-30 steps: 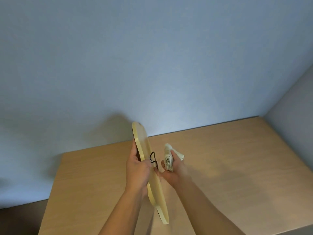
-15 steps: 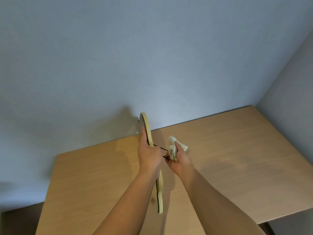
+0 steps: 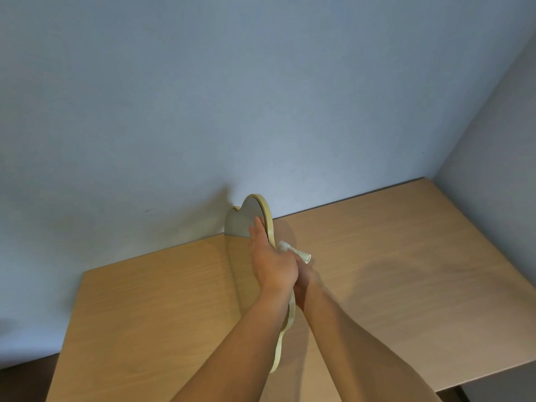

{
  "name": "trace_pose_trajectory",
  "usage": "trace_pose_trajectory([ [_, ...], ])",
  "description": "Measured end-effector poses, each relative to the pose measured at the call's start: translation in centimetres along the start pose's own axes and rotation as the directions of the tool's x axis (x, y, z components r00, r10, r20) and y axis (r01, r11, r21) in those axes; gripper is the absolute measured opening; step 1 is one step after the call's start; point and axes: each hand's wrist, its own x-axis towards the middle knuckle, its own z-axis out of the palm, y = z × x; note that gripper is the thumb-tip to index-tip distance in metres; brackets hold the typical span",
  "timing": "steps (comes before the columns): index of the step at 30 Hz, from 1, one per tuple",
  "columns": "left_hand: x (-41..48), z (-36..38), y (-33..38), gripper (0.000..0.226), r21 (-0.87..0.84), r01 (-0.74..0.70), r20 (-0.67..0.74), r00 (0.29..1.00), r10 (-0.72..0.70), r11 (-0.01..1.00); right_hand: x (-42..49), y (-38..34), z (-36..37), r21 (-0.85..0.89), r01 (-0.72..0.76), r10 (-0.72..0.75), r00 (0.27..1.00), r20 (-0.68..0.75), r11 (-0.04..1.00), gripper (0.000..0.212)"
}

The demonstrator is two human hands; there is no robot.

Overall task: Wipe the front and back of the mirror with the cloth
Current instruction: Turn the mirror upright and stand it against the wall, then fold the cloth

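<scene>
A wavy-edged mirror (image 3: 242, 224) with a pale wooden rim is held upright above the wooden table (image 3: 391, 271), its glass facing left and reflecting the table and wall. My left hand (image 3: 272, 265) grips its rim near the middle, fingers lying on the glass side. My right hand (image 3: 306, 281) is behind the mirror, mostly hidden by my left hand, and holds a folded white cloth (image 3: 293, 250) against the mirror's back.
The table stands in a corner, with a blue-grey wall (image 3: 261, 97) behind it and another wall (image 3: 499, 169) on the right. The table's front edge shows at the lower right.
The mirror has turned from edge-on so its glass side now shows on the left. My hands and the mirror have moved farther from me; the black wire stand is out of sight.
</scene>
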Motion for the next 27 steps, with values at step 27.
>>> trace_pose_trajectory([
  [27,2.5,-20.3,8.2,0.037,-0.578,0.03,0.257,0.955,0.147,0.815,-14.4,-1.6,21.4,-0.551,0.775,-0.626,0.602,0.496,0.308,0.026],
])
